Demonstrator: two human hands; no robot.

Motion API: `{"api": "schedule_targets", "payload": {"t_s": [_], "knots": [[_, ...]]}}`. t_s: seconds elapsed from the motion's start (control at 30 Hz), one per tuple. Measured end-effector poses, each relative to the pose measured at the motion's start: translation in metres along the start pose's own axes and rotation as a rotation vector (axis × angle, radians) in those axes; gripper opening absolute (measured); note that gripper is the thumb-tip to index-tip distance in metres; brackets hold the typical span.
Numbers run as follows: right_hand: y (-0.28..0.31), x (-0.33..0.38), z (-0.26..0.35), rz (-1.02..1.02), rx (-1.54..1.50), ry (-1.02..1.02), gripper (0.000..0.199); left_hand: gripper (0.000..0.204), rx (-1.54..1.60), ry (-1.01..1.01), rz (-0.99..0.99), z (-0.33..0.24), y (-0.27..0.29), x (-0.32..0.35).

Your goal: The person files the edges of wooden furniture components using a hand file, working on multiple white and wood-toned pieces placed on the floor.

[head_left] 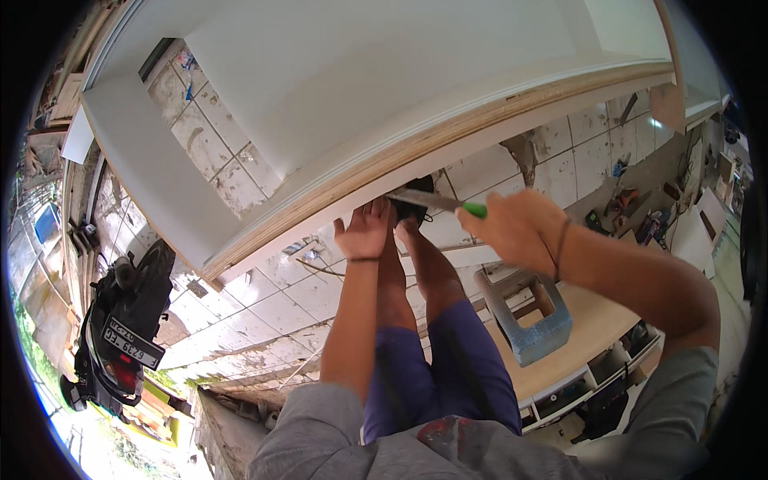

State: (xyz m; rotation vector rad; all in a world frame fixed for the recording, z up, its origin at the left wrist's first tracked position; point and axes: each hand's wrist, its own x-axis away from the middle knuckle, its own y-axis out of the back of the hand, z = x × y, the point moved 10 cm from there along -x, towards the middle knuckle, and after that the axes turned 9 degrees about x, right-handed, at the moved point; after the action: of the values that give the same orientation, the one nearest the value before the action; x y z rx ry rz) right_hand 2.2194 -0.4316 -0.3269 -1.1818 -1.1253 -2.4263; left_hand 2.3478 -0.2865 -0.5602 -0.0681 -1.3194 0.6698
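My left hand (364,230) presses with its fingers against the underside edge of a large white panel (384,88) with a bare plywood edge (448,140). My right hand (516,228) grips a tool with a green handle (475,210). The tool's flat metal blade (420,198) lies along the panel's lower edge, just right of my left hand. My legs in blue shorts (448,360) stand below, feet partly hidden behind the hands.
A tiled floor (264,304) spreads below. A black motorcycle (120,328) stands at the left. A grey perforated block (532,328) rests on a wooden board (592,320) at the right. Several tools and boxes (640,216) lie scattered at the far right.
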Motion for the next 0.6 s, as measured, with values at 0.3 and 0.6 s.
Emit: {"api": "schedule_targets", "payload": {"t_s": [0.3, 0.6], "knots": [[-0.016, -0.049, -0.024, 0.024, 0.086, 0.036, 0.032, 0.055, -1.152, -0.394, 0.299, -0.010, -0.047, -0.026], [0.033, -0.001, 0.019, -0.051, -0.064, -0.032, 0.024, 0.061, -0.436, -0.137, 0.065, -0.012, -0.016, -0.001]]}}
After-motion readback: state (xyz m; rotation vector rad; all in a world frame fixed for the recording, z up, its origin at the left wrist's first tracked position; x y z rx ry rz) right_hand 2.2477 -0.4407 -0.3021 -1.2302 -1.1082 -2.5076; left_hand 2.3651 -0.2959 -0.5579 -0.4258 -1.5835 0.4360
